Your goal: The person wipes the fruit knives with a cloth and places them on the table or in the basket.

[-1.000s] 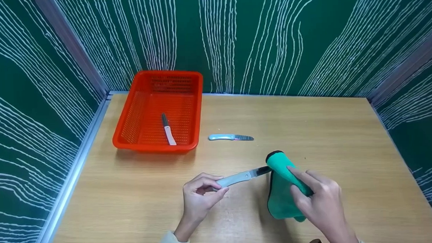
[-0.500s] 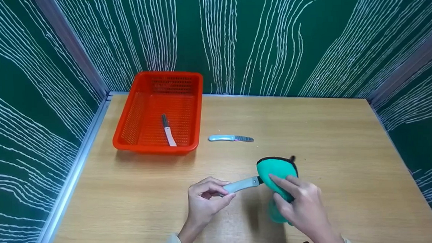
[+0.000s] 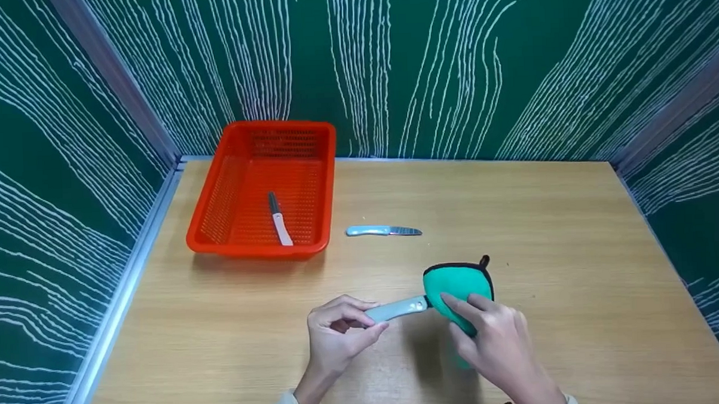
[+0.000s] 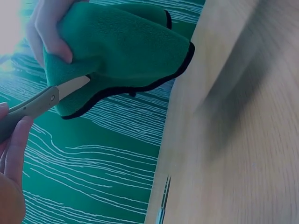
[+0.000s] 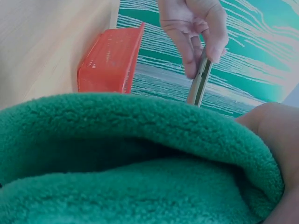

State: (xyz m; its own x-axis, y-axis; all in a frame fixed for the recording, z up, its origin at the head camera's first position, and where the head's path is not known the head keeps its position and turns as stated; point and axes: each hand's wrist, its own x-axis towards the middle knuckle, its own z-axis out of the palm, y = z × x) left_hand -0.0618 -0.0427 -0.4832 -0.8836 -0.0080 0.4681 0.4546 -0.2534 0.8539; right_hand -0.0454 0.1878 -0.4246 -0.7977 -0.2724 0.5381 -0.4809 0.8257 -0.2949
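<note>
My left hand (image 3: 338, 332) pinches the grey-green handle of a folding knife (image 3: 399, 309), its blade pointing right. A green fleecy cloth (image 3: 461, 281) with black edging and a small hanging loop is gripped by my right hand (image 3: 500, 339). From the head view, the cloth hides the blade. In the left wrist view the bare side of the blade (image 4: 74, 86) shows against a fold of the cloth, with the right thumb pressing close above it. The right wrist view is mostly filled by the folded cloth (image 5: 140, 116), with the knife and left hand beyond.
At the back left stands a red plastic basket (image 3: 333, 185), with a pink-handled knife (image 3: 282, 228) inside. Right of it, a light-blue-handled knife (image 3: 369, 230) lies on the wooden table (image 3: 545, 219). Green panels with white lines (image 3: 438, 61) enclose the table.
The cloth has moved left with my right hand, from the blade's tip to over the blade, and its edge has spread out. My left hand and the knife shifted slightly right, then stayed nearly still.
</note>
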